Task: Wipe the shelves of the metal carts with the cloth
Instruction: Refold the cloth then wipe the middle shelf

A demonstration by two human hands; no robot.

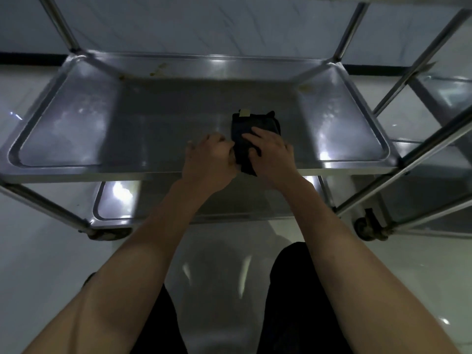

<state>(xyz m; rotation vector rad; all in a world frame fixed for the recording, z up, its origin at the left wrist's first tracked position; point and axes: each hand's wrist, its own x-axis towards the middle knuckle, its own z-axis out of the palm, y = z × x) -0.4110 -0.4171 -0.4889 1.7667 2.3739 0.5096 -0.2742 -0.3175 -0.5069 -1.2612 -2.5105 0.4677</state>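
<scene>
A dark folded cloth [251, 129] is being held flat on the middle shelf [163, 123] of a metal cart [76, 51], just right of the frame's centre and close to the shelf's near edge. The right hand [270, 152] is being laid over the cloth with its fingers spread and pressing down, not curled round it. The left hand [208, 159] is being kept just beside it, at the cloth's left edge; its fingers appear to be curled in against that edge, though whether the fabric is actually being pinched cannot be told from this view.

The task is being judged as partly done at most. Brownish spots are being shown along the shelf's far rim, upper left of centre, and another mark near the far right corner, so this shelf is not yet being left clean. The lower shelf [117, 200], visible under the near edge in the lower left of the cart, is being left untouched as far as can be seen, and its state cannot be judged. A second cart [434, 118] is standing at the right edge of the frame, and its shelves are likewise being left for later.
</scene>
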